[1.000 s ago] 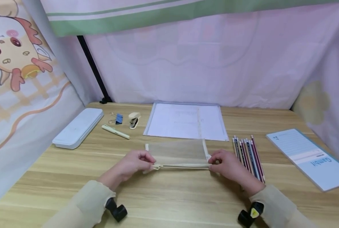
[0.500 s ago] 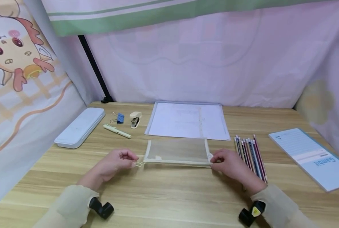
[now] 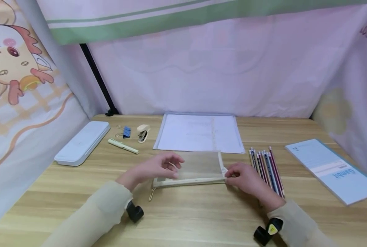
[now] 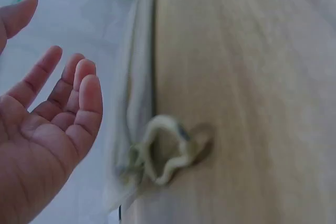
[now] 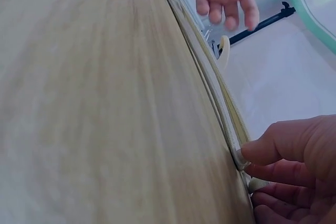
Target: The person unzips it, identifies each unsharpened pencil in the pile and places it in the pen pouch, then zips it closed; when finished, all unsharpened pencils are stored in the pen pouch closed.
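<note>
A translucent mesh zip pouch (image 3: 199, 166) with pale edging lies on the table, its zipper edge toward me. My right hand (image 3: 243, 180) pinches the pouch's right corner; the right wrist view shows thumb and fingers at that zipper end (image 5: 239, 153). Over the pouch's left part hovers my left hand (image 3: 162, 168), fingers loosely bent and holding nothing. In the left wrist view its palm and fingers (image 4: 89, 103) are apart from the pouch. A cord loop (image 4: 165, 148) on the zipper pull hangs from the left corner onto the wood.
Several pencils (image 3: 268, 171) lie right of the right hand, and a notepad (image 3: 333, 169) beyond them. Behind the pouch is a sheet of paper in a clear folder (image 3: 199, 132). At left are a white case (image 3: 83, 142), a pen (image 3: 123, 146), a blue binder clip (image 3: 126, 132) and a stapler (image 3: 143, 133).
My left hand pulled the zipper cord out to the left, then let go and moved right, over the pouch. The cord now hangs toward me. The right hand keeps its pinch.
</note>
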The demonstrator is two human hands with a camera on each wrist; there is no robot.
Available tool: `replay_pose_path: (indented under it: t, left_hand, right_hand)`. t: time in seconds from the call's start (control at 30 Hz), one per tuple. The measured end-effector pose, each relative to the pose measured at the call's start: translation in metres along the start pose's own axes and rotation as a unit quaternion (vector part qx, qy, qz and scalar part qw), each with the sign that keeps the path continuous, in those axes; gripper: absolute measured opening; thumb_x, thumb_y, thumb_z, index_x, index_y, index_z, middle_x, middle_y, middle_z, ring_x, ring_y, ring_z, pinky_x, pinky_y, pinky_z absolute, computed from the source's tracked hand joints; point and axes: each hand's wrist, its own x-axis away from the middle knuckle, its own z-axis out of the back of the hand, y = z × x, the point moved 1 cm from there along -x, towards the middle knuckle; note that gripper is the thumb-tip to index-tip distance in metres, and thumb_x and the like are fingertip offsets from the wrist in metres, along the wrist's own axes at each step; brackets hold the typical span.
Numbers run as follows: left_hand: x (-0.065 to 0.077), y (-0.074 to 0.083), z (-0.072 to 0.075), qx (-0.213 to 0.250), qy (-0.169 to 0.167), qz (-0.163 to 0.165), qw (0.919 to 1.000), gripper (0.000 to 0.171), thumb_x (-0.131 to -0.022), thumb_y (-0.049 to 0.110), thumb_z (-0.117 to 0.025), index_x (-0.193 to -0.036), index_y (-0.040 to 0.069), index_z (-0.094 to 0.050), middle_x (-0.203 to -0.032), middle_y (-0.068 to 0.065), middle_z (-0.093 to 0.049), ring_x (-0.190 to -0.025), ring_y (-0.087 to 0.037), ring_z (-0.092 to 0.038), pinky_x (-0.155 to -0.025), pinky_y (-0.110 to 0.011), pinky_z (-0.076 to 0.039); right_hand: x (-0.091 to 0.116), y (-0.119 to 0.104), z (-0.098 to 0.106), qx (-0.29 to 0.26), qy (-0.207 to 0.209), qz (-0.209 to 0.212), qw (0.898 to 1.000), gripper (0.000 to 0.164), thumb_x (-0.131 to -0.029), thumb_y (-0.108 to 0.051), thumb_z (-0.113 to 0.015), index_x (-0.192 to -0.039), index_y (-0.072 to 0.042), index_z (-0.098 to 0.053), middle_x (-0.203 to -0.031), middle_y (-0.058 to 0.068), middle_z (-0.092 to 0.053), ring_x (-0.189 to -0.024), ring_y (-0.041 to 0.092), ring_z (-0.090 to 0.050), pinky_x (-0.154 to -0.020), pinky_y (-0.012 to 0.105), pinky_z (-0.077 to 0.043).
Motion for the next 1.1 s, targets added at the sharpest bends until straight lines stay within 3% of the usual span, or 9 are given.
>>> replay_pose_path:
  t: [0.13,0.3,0.43,0.6,0.83,1.1]
  left_hand:
    - [-0.018,-0.006,-0.008,-0.006,-0.061,0.026,0.9978,0.053,-0.079,0.009,-0.071,-0.126,0.002,-0.048,-0.116,-0.015,-0.054,-0.101,-0.020,-0.055,-0.089,-0.030,-0.048]
    - [-0.026,-0.016,-0.011,-0.008,-0.084,0.045,0.9954,0.051,-0.075,0.002,-0.072,-0.122,0.001,-0.052,-0.112,-0.009,-0.056,-0.099,-0.017,-0.053,-0.089,-0.028,-0.047]
    - [-0.028,-0.019,-0.012,0.006,-0.076,0.033,0.9965,0.051,-0.073,-0.001,-0.071,-0.121,-0.001,-0.052,-0.108,-0.009,-0.056,-0.095,-0.016,-0.053,-0.085,-0.025,-0.048]
    - [-0.028,-0.023,-0.015,0.009,-0.062,0.021,0.9978,0.050,-0.071,-0.006,-0.071,-0.118,-0.004,-0.053,-0.104,-0.010,-0.056,-0.091,-0.015,-0.053,-0.082,-0.023,-0.048]
    - [-0.026,-0.027,-0.015,0.014,-0.038,0.034,0.9986,0.046,-0.071,-0.007,-0.070,-0.114,-0.002,-0.056,-0.100,-0.008,-0.057,-0.089,-0.015,-0.054,-0.080,-0.023,-0.049]
    - [-0.030,-0.021,-0.018,-0.011,-0.050,0.033,0.9981,0.049,-0.067,-0.004,-0.075,-0.113,-0.001,-0.057,-0.093,-0.006,-0.053,-0.085,-0.015,-0.049,-0.074,-0.023,-0.046]
  right_hand:
    - [0.000,0.001,-0.001,-0.002,0.002,-0.004,1.000,0.005,-0.075,-0.011,-0.071,-0.080,-0.010,-0.069,-0.104,0.011,-0.064,-0.097,0.025,-0.056,-0.080,0.040,-0.048]
    - [-0.001,0.002,-0.001,0.005,0.000,-0.017,1.000,0.003,-0.077,-0.013,-0.070,-0.079,-0.011,-0.069,-0.106,0.013,-0.064,-0.095,0.024,-0.057,-0.078,0.039,-0.048]
    - [-0.003,0.000,0.000,0.004,0.002,-0.029,1.000,0.003,-0.078,-0.014,-0.068,-0.079,-0.011,-0.069,-0.105,0.012,-0.065,-0.085,0.019,-0.056,-0.069,0.032,-0.047]
    - [-0.005,0.000,0.002,0.003,0.000,-0.029,1.000,0.003,-0.078,-0.014,-0.067,-0.078,-0.010,-0.069,-0.089,0.006,-0.066,-0.072,0.014,-0.051,-0.060,0.028,-0.043]
    - [-0.009,0.001,0.003,-0.008,-0.014,-0.042,0.999,0.006,-0.078,-0.016,-0.069,-0.079,-0.010,-0.069,-0.087,0.004,-0.065,-0.071,0.014,-0.051,-0.059,0.028,-0.042]
    - [-0.012,-0.003,0.005,-0.016,-0.024,-0.087,0.996,0.008,-0.078,-0.016,-0.067,-0.077,-0.009,-0.069,-0.084,0.004,-0.064,-0.069,0.016,-0.049,-0.057,0.027,-0.040]
